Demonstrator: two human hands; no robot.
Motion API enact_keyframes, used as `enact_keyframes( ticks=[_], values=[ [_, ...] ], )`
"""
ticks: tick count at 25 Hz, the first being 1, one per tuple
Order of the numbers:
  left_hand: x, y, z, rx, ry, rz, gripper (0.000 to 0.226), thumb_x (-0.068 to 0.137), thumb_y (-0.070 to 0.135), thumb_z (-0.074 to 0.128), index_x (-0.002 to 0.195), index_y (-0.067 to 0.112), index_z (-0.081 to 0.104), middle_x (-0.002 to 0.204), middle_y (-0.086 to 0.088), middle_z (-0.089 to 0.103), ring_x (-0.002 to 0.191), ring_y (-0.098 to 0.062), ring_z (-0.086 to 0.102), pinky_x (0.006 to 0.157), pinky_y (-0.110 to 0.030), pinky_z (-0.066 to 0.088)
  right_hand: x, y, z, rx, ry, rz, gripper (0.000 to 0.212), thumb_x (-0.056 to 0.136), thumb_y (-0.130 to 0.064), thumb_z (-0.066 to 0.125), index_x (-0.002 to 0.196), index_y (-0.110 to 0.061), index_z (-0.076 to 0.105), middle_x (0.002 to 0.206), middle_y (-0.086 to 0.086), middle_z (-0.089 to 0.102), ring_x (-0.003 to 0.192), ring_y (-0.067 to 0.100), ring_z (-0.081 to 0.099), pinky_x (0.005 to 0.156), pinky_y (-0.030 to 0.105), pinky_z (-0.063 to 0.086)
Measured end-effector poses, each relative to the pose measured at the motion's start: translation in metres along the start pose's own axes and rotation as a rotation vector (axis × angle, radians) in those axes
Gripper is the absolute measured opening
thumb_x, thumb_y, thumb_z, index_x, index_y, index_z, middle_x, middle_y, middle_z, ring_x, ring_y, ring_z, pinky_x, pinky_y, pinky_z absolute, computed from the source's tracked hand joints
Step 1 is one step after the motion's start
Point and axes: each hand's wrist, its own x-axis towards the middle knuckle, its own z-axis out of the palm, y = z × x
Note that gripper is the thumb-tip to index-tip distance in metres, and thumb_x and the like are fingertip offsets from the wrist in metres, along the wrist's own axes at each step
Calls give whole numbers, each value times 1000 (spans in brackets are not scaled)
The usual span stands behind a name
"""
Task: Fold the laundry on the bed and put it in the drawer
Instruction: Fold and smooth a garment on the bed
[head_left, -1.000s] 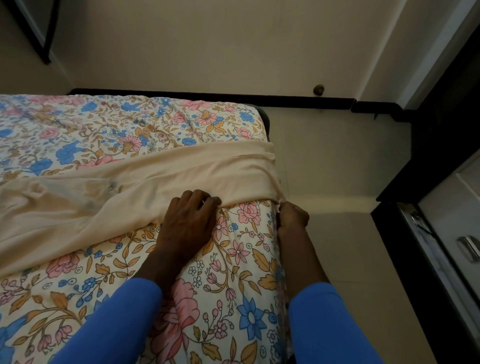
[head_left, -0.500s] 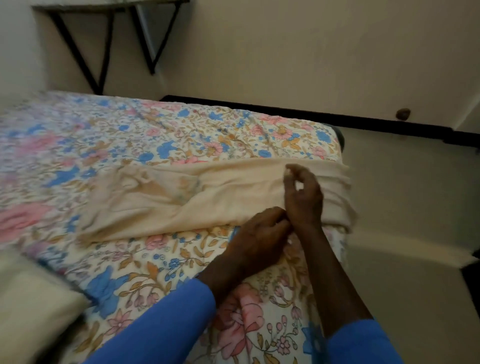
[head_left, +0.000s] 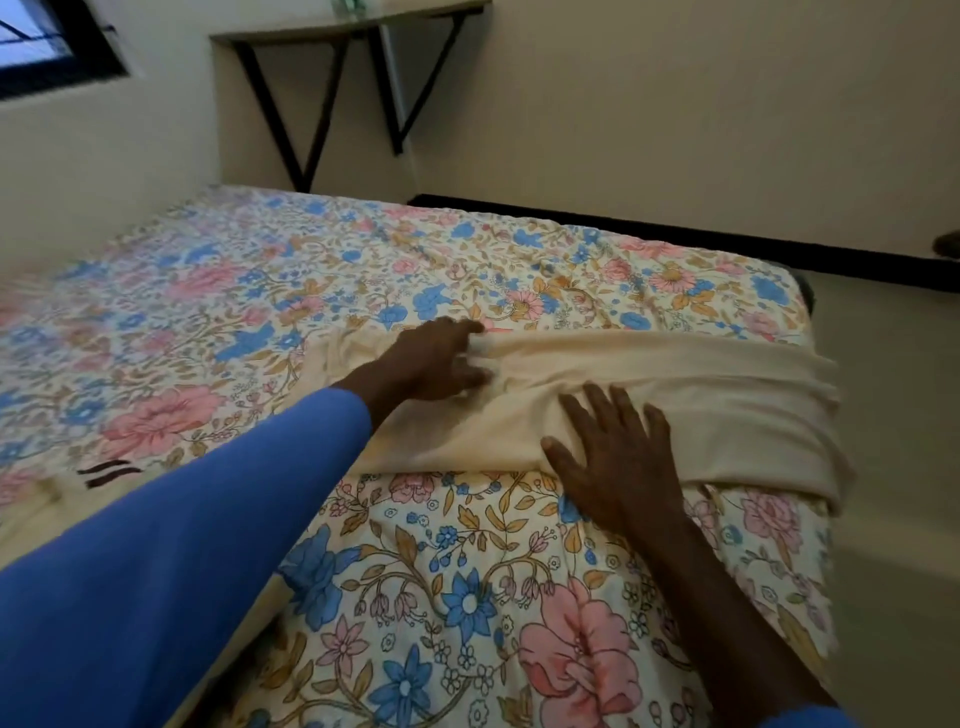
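Cream garment (head_left: 701, 395): soft, plain, pale cloth with no print, laid as a long band across the bed's right end; several lengthwise folds and ridges run along it.
Where it lies: on the bed (head_left: 467, 597), well toward the far right corner, its right end drooping over the mattress edge above the floor (head_left: 893, 467).
Left end of the garment: rumpled and bunched under the reaching arm, slightly blurred.
Left hand (head_left: 436, 358): stretched across the cloth's upper edge, fingers curled into a raised ridge of fabric and gripping it.
Right hand (head_left: 618, 452): palm down, fingers spread wide and straight, pressing flat on the garment's near edge, with the wrist over the sheet.
Bedsheet (head_left: 260, 291): cream ground with pink and blue flowers and tan leaves, lightly wrinkled.
Sleeve (head_left: 171, 561): blue, covering the left arm to the wrist.
Second cream cloth (head_left: 104, 470): at the left edge beside the sleeve, marked with two short dark stripes; mostly hidden.
Wall shelf (head_left: 353, 21): on black angled brackets beyond the bed.
Window (head_left: 47, 47): dark-framed, top left.
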Motion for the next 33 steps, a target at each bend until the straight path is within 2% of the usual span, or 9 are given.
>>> enact_keyframes(
  ticks=[7, 11, 16, 19, 22, 24, 27, 30, 33],
  values=[
    [34, -14, 9, -261, 381, -129, 26, 105, 53, 46, 111, 29, 52, 95, 1, 66, 84, -22, 59, 75, -37, 39, 0, -2, 0, -1, 10, 18, 81, 94, -77, 8, 164, -38, 12, 174, -3, 9, 160, 22, 5, 127, 54, 4],
    [30, -42, -2, 188, 35, -19, 56, 94, 76, 33, 122, 32, 54, 93, 3, 72, 85, -20, 64, 100, -44, 42, 1, -3, -2, -31, -32, 29, 83, 92, -78, 2, 164, -39, 11, 174, -5, 7, 161, 22, 4, 127, 56, 1],
    [22, -61, -52, -8, -197, -55, 13, 95, 36, 65, 83, 30, 64, 92, -2, 69, 94, -25, 65, 74, -33, 45, 9, -30, -1, 75, 230, 34, 71, 103, -63, 18, 146, -20, 56, 157, 9, 50, 153, 32, 33, 123, 61, 16],
    [28, -61, -60, -176, -73, -45, 28, 102, 47, 59, 111, 21, 60, 111, -6, 65, 101, -26, 62, 75, -33, 46, 6, -40, 7, 46, 137, -58, 70, 104, -62, 16, 153, -24, 46, 162, 7, 43, 154, 28, 30, 124, 59, 15],
    [23, -66, -55, 73, -180, -78, 71, 90, 67, 66, 143, 26, 43, 125, -4, 57, 113, -28, 59, 89, -40, 50, 6, -40, 11, 36, 102, -30, 70, 102, -64, 15, 155, -27, 42, 164, 4, 40, 155, 26, 29, 124, 58, 16],
    [19, -75, -46, 122, 37, -143, 77, 90, 63, 69, 149, 23, 40, 139, -12, 55, 120, -31, 58, 95, -43, 51, 7, -38, 12, 34, 99, -23, 68, 102, -64, 17, 154, -28, 44, 162, 4, 42, 154, 25, 31, 124, 58, 18],
    [-1, -82, -27, -186, 441, -375, 58, 99, 62, 55, 128, 13, 57, 119, -9, 66, 104, -26, 63, 82, -38, 49, 8, -40, 14, 52, 172, -9, 63, 102, -61, 26, 143, -25, 57, 150, 6, 56, 144, 29, 46, 120, 60, 23],
    [-28, -90, 4, -345, 274, -547, 54, 99, 60, 53, 104, 11, 73, 96, -5, 74, 85, -24, 68, 70, -33, 48, 20, -55, 0, 163, 333, 69, 53, 100, -56, 36, 112, -20, 73, 113, 6, 73, 110, 29, 64, 107, 55, 37],
    [-35, -97, 8, -653, 258, -570, 32, 94, 40, 70, 86, 10, 80, 81, -6, 76, 73, -20, 68, 61, -27, 48, 75, -88, -24, 333, 186, 246, 60, 101, -63, 31, 106, -20, 73, 97, 1, 73, 96, 26, 64, 97, 47, 40]
  ],
)
